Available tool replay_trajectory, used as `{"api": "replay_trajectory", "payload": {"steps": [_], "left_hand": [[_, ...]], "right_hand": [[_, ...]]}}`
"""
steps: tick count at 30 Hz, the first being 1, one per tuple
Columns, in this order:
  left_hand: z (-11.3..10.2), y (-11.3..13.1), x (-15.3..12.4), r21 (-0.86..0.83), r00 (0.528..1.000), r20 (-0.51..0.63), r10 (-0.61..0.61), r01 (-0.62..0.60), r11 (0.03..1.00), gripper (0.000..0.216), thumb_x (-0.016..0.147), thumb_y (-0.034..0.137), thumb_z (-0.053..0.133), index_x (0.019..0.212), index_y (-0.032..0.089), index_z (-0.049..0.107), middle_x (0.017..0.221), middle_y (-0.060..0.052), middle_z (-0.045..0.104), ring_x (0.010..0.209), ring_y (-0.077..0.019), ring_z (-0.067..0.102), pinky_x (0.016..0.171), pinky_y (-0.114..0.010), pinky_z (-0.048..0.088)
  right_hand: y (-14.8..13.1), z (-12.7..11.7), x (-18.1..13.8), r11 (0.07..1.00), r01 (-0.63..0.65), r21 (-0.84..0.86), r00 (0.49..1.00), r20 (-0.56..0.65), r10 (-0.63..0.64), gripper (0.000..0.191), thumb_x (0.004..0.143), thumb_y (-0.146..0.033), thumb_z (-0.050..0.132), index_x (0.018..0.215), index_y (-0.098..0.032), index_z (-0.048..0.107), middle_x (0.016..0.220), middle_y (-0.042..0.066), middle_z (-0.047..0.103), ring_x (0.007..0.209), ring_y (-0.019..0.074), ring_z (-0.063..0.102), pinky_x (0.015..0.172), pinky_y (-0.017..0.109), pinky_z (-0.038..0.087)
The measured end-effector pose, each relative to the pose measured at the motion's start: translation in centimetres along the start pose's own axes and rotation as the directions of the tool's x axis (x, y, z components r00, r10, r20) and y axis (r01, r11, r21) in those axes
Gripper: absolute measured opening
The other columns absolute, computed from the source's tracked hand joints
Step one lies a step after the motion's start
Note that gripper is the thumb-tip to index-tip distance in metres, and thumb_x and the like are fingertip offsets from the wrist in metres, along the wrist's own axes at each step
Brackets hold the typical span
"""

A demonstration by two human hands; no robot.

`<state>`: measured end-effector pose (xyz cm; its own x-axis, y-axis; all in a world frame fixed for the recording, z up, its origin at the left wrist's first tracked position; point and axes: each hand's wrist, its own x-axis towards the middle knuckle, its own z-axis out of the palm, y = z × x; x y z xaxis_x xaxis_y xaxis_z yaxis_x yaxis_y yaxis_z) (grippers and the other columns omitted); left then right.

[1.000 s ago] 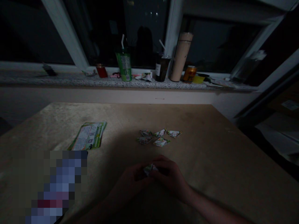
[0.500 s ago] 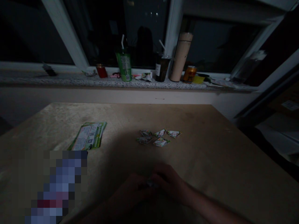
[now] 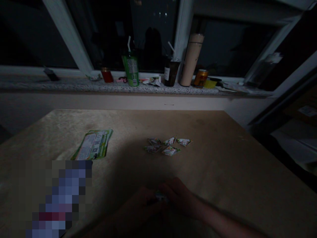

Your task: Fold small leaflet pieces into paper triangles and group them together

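Observation:
In dim light, my left hand (image 3: 138, 205) and my right hand (image 3: 179, 196) meet low over the wooden table (image 3: 223, 158), near its front edge. Both are closed on a small folded paper piece (image 3: 160, 196), of which only a pale sliver shows between the fingers. Farther out on the table lie several small folded paper pieces (image 3: 167, 146) in a loose cluster. A stack of green printed leaflets (image 3: 94, 148) lies to the left of them.
A stone windowsill (image 3: 74, 85) runs behind the table with a green cup with straw (image 3: 130, 69), a dark cup with straw (image 3: 170, 71), a tall beige tumbler (image 3: 191, 61), a red jar (image 3: 107, 74) and an orange can (image 3: 200, 78). Dark windows above.
Both hands have drawn back toward me with the small folded paper, which shows less than before. The pieces and leaflets on the table have not moved.

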<state>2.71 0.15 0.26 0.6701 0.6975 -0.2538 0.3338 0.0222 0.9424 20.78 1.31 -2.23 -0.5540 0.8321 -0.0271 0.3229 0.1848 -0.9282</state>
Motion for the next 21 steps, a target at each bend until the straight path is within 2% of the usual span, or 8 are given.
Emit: {"api": "replay_trajectory", "payload": {"steps": [2,5,9,13,16,21], "left_hand": [[0.1,0.2,0.0,-0.002,1.0,0.0,-0.019,0.019,1.0,0.041,0.093,0.047,0.049,0.085,0.017,0.075,0.079,-0.001,0.072,0.073,-0.0211,0.065,0.065,-0.022,0.045],[0.0,0.8,-0.1,-0.028,0.999,0.034,-0.027,0.028,0.999,0.031,0.092,0.041,0.051,0.094,0.021,0.075,0.085,0.002,0.072,0.076,-0.0207,0.065,0.069,-0.022,0.046],[-0.2,1.2,-0.3,-0.08,0.996,0.076,-0.045,0.051,0.996,0.026,0.089,0.035,0.052,0.098,0.027,0.075,0.084,0.004,0.072,0.074,-0.0194,0.064,0.069,-0.022,0.045],[-0.2,1.1,-0.3,-0.106,0.996,0.086,-0.027,0.036,0.994,0.028,0.089,0.04,0.052,0.097,0.025,0.075,0.079,0.002,0.071,0.072,-0.019,0.063,0.069,-0.022,0.045],[0.0,0.8,-0.1,-0.098,0.999,0.033,-0.027,0.03,0.995,0.035,0.089,0.047,0.052,0.096,0.021,0.074,0.077,0.001,0.071,0.071,-0.0195,0.063,0.068,-0.022,0.045],[0.0,-0.1,0.1,-0.042,0.992,-0.091,-0.082,0.078,0.996,0.048,0.085,0.056,0.053,0.069,0.014,0.07,0.065,-0.001,0.066,0.06,-0.0174,0.057,0.053,-0.02,0.039]], "right_hand": [[0.2,-0.1,-0.1,1.0,0.03,-0.007,0.999,0.021,-0.03,0.054,0.092,-0.056,0.037,0.057,-0.017,0.05,0.055,-0.004,0.041,0.053,0.0089,0.036,0.046,0.019,0.027],[0.1,-0.2,-0.3,0.998,-0.025,-0.059,0.998,0.048,0.028,0.051,0.087,-0.057,0.046,0.055,-0.017,0.046,0.053,-0.005,0.037,0.051,0.0081,0.033,0.042,0.018,0.022],[-0.3,0.0,-0.5,0.996,-0.006,-0.094,0.998,0.055,0.011,0.054,0.089,-0.058,0.042,0.053,-0.017,0.042,0.051,-0.004,0.034,0.053,0.0088,0.035,0.043,0.019,0.022],[-0.4,0.0,-0.3,0.997,-0.058,0.047,0.991,0.12,0.052,0.058,0.088,-0.063,0.039,0.052,-0.017,0.04,0.052,-0.005,0.031,0.049,0.0072,0.029,0.041,0.018,0.02],[-0.3,-0.3,-0.1,0.98,-0.074,0.184,0.989,0.138,0.049,0.059,0.085,-0.066,0.042,0.052,-0.017,0.038,0.052,-0.006,0.029,0.049,0.0064,0.026,0.041,0.018,0.02],[-0.6,-0.8,-0.1,0.958,-0.02,0.285,0.995,0.101,-0.009,0.05,0.082,-0.062,0.051,0.06,-0.017,0.044,0.058,-0.005,0.034,0.054,0.0078,0.029,0.045,0.018,0.024]]}}
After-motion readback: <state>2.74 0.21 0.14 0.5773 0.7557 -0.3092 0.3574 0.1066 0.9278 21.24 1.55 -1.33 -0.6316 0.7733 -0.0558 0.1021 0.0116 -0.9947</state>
